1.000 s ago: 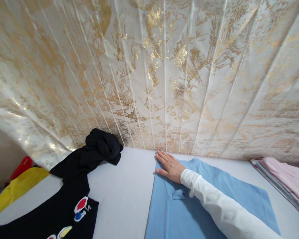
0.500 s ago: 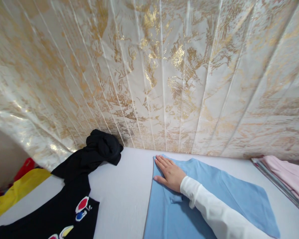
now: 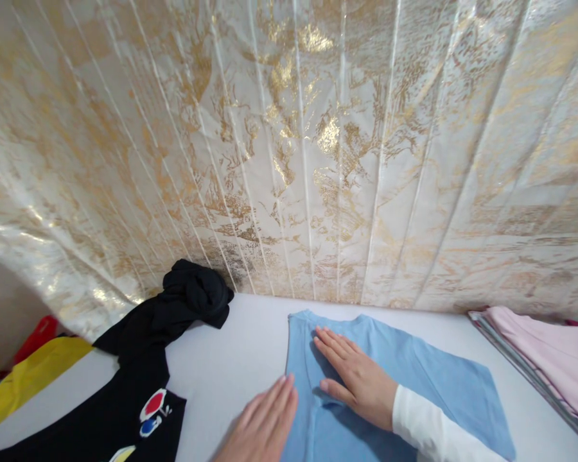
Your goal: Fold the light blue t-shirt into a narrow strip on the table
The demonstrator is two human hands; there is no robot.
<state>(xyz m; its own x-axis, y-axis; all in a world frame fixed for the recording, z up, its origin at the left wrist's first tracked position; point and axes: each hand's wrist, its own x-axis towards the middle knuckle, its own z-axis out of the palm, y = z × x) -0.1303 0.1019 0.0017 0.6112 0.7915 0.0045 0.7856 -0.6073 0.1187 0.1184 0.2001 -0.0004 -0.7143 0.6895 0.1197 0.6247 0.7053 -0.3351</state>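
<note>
A light blue garment (image 3: 433, 372), which looks like a T-shirt folded lengthwise, lies on the white surface and runs past the bottom of the view. On its upper part my right hand (image 3: 356, 378) is laid with fingers stretched out, in a white sleeve. My left hand (image 3: 264, 423) has come in at the bottom, fingers straight and close together, at the garment's left edge. Whether its fingertips touch the cloth I cannot tell. Neither hand grips anything.
To the left lies a black garment (image 3: 101, 410) with colourful prints, its far part bunched up. Yellow cloth (image 3: 33, 372) and red cloth (image 3: 36, 337) are at the far left. Folded clothes, pink on top (image 3: 549, 353), lie at right. A gold-patterned curtain (image 3: 289, 160) hangs behind.
My left hand has entered from the bottom, beside the blue garment. My right hand has slid from the garment's upper left corner toward me and to the right. The view has shifted slightly.
</note>
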